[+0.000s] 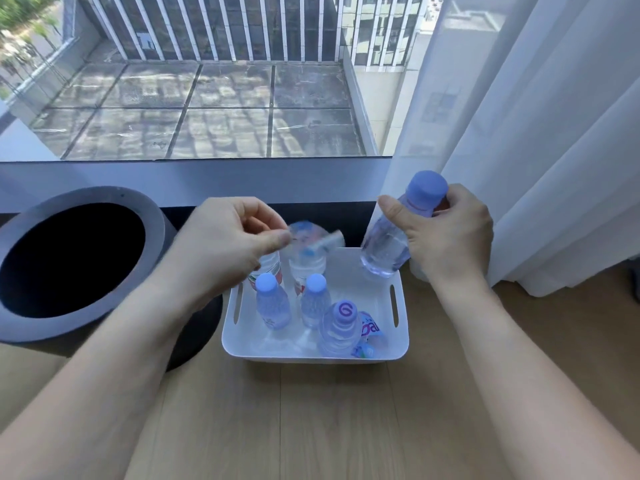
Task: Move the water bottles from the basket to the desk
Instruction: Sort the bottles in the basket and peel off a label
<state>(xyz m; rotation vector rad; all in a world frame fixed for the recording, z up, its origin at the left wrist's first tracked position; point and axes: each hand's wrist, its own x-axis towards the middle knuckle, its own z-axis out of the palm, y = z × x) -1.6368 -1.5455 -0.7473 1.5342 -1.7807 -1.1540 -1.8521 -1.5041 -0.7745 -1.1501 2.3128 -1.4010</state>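
**Head view: one bottle lifted clear, another pinched above the basket**

The white basket (313, 353) sits on the pale wood floor (311, 427), and everything else is placed against it. The right hand (446, 233) is wrapped around the neck of a clear bottle with a lilac cap (401, 230), holding it tilted above the basket's far right corner, the base of the bottle hanging just over the rim. The left hand (225, 237) is curled in a narrow pinch over the basket's far left side, thumb and fingers closed at the top of a blurred bottle (308, 251); the blur keeps me from telling how firmly it is held.

Inside the basket, two small lilac-capped bottles (272, 306) stand upright near the middle, a third bottle with a swirl on its cap (341, 327) stands toward the near right, and one with a red and green label (266, 268) stands in the far left corner. A dark round bin (74, 261) is just left of the basket. A sheer white curtain (554, 150) hangs to the right, beyond it.
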